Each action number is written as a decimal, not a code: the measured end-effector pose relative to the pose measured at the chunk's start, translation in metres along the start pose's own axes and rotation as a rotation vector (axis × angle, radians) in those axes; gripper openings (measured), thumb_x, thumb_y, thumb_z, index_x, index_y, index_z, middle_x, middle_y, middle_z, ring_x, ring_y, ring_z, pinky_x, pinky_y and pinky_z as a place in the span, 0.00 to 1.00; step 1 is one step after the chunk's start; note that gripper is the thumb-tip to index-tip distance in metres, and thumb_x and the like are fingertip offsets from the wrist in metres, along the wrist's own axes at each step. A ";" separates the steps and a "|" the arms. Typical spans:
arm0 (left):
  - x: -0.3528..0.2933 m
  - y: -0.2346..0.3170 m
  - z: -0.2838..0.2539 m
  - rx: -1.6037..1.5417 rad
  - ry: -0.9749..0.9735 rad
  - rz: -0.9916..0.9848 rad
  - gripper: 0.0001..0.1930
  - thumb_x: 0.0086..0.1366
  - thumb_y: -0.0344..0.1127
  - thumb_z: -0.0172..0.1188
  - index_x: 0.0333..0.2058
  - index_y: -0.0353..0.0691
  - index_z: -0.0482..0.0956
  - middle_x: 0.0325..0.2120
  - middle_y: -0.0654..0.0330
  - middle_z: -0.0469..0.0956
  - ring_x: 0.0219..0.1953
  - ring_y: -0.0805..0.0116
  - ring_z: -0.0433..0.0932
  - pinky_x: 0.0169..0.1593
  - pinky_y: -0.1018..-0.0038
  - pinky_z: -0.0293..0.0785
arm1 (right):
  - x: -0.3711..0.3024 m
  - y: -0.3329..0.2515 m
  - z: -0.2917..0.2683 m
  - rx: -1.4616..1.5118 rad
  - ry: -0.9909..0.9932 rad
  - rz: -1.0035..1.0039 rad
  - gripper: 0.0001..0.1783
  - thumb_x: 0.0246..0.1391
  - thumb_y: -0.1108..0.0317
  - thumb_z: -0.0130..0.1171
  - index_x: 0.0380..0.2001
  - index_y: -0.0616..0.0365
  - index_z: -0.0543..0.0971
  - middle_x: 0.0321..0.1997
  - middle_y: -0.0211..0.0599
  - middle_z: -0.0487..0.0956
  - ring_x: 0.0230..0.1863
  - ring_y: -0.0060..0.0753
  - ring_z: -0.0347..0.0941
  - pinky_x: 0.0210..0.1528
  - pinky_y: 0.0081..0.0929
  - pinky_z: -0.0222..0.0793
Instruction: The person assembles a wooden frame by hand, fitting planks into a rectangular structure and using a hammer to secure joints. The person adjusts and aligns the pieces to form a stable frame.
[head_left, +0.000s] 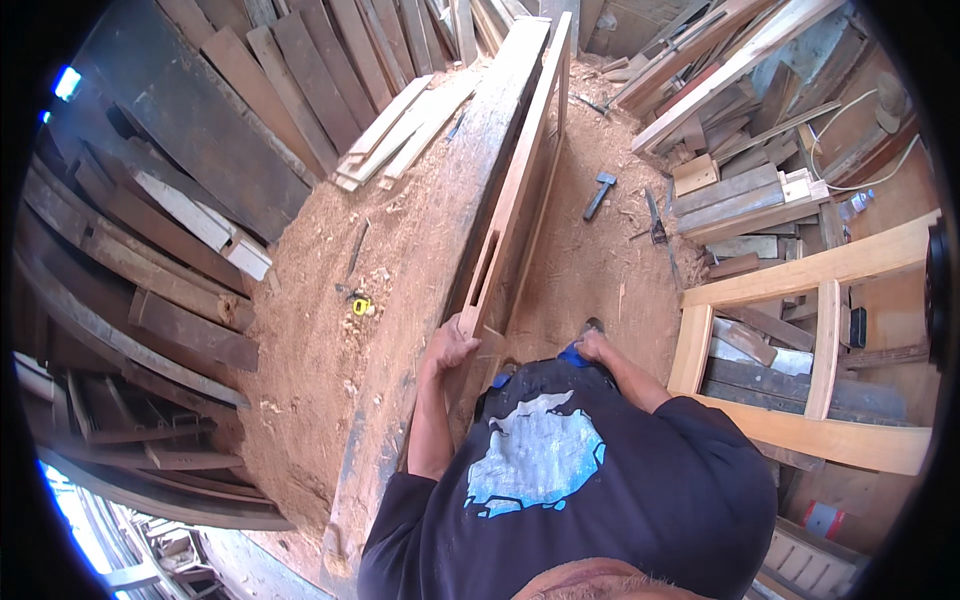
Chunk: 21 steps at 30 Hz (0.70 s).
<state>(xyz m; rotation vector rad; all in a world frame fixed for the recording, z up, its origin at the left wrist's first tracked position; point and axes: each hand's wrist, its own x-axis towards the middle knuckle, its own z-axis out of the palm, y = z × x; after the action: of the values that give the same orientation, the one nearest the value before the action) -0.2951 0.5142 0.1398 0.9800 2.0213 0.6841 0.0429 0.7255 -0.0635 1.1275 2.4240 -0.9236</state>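
Observation:
My left hand (452,346) is closed around the near end of a long light-brown wooden rail (510,205), with the thumb side on top. Narrow slots are cut through the rail close to my fingers. It stands on edge along the right side of a long, dark, worn workbench plank (480,130). My right hand (594,348) is by my right thigh, its fingers curled against blue cloth (572,356); what they grip is partly hidden. A dark rounded thing (594,325) shows just beyond it.
A blue-headed hammer (600,196) and a dark hand tool (655,217) lie on the sawdust floor at right. A pale wooden frame (820,432) stands beside me. At left lies a yellow tape measure (361,306); boards (290,85) lean along the far wall.

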 end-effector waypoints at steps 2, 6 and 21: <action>-0.001 0.010 -0.004 -0.011 0.001 -0.010 0.39 0.47 0.46 0.68 0.60 0.42 0.70 0.50 0.42 0.79 0.54 0.47 0.77 0.58 0.60 0.73 | 0.001 0.000 -0.007 0.026 -0.011 0.045 0.18 0.50 0.58 0.56 0.34 0.62 0.84 0.39 0.58 0.82 0.41 0.57 0.81 0.45 0.46 0.75; -0.003 0.019 -0.009 -0.005 0.014 0.017 0.38 0.47 0.43 0.69 0.59 0.40 0.70 0.49 0.43 0.80 0.54 0.50 0.78 0.58 0.62 0.73 | 0.006 0.004 -0.018 0.074 -0.021 0.121 0.18 0.50 0.59 0.58 0.34 0.62 0.84 0.38 0.58 0.82 0.41 0.56 0.81 0.43 0.45 0.76; 0.010 -0.003 -0.041 -0.019 0.027 -0.083 0.30 0.47 0.40 0.70 0.52 0.39 0.77 0.41 0.49 0.84 0.45 0.56 0.83 0.50 0.64 0.77 | 0.006 -0.006 -0.056 0.144 -0.206 0.154 0.24 0.50 0.54 0.56 0.39 0.65 0.84 0.52 0.65 0.77 0.58 0.68 0.71 0.66 0.52 0.61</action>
<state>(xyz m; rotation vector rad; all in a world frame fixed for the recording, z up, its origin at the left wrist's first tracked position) -0.3345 0.5153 0.1562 0.8749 2.0632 0.6733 0.0339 0.7634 -0.0231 1.1849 2.1048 -1.1188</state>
